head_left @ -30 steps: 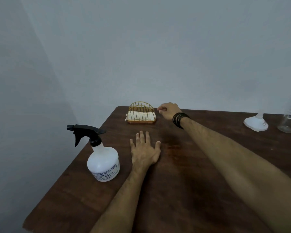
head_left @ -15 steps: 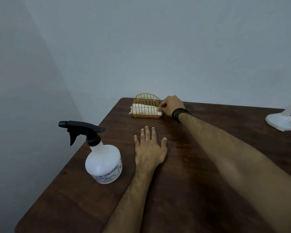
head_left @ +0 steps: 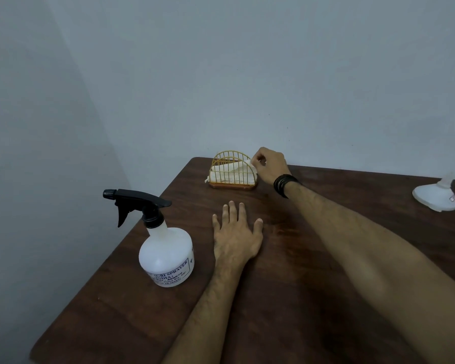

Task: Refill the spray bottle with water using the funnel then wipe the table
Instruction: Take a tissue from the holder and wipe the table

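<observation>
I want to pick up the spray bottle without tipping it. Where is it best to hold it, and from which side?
Probably take the spray bottle by its narrow neck under the black trigger head, coming from the right, where the left hand rests flat. The bottle stands upright, its nozzle points left, and the round body looks too wide for a sure grip.

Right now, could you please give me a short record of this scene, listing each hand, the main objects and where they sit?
surface: dark brown wooden table
left hand: left hand flat on the table, palm down, holding nothing
right hand: right hand pinching a white tissue at the holder's right end
holder: yellow wire napkin holder, far edge of the table, near the wall
bottle: white plastic spray bottle with black trigger head, upright, head fitted, left of the left hand
funnel: white plastic funnel, wide mouth down, far right
</observation>
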The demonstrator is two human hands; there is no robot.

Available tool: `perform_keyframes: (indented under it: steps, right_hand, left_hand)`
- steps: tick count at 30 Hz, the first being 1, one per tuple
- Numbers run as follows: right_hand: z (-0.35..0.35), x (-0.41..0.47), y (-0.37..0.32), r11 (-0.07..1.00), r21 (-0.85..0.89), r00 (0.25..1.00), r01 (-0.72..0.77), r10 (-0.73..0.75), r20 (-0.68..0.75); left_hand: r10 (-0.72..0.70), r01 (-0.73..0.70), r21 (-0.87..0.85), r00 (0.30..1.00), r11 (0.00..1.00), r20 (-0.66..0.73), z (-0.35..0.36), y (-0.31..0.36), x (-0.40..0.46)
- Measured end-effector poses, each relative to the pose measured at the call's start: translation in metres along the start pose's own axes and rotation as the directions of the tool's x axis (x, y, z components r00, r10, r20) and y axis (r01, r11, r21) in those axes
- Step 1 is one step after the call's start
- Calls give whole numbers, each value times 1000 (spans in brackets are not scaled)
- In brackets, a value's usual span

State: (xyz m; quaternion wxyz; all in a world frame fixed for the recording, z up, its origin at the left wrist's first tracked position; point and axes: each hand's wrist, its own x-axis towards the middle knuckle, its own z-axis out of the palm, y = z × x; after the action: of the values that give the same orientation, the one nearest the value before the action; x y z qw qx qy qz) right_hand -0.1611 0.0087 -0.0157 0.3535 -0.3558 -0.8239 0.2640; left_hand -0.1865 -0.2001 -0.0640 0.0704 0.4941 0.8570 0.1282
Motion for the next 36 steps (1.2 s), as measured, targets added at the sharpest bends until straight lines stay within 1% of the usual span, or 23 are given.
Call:
perform_keyframes:
  steps: [3,7,9,11,14,16,18,20,21,24,26,31,34,36]
  right_hand:
    - [1,2,-5,990,126,997,-55,60,-39]
    - [1,9,-12,961,243,986,-134,154,-66]
    - [-2,13,-14,930,321,976,-180,210,-59]
    - [-5,15,-15,885,403,965,-233,262,-18]
    - [-8,18,-14,887,383,964,-257,262,40]
    - [-10,16,-14,885,371,959,-282,257,116]
    - [-13,13,-13,898,316,948,-306,259,183]
    - [-15,12,-10,919,266,949,-291,241,205]
    - [-16,11,-9,922,263,952,-284,240,189]
    - [-28,9,-11,897,325,954,-301,277,118]
    - [-41,6,-16,888,353,956,-295,279,95]
    - [-76,-17,-24,797,501,941,-337,289,174]
    - [-99,-40,-26,743,553,926,-376,322,198]
    - [-114,-58,-29,710,573,913,-408,330,241]
  left_hand:
    - [0,0,-4,1000,1000,-1,1,0,0]
    - [4,-4,-4,1000,1000,5,1,-1,1]
    - [6,-6,-4,1000,1000,-2,1,-1,1]
    - [3,-3,-6,1000,1000,-2,1,-1,0]
    - [1,-1,-1,1000,1000,-1,1,-1,1]
    - [0,0,-2,1000,1000,-6,2,-1,1]
    - [0,0,-5,1000,1000,-7,1,-1,0]
    - [0,0,-3,1000,1000,-11,1,-1,0]
    - [-1,1,-1,1000,1000,-15,1,-1,1]
    - [0,0,-11,1000,1000,-13,2,-1,1]
    - [-1,1,-7,1000,1000,-16,2,-2,1]
    - [2,-2,2,1000,1000,-23,4,-2,2]
    - [-3,3,3,1000,1000,-17,1,-1,2]
    - [-6,6,-2,1000,1000,-30,0,-1,1]
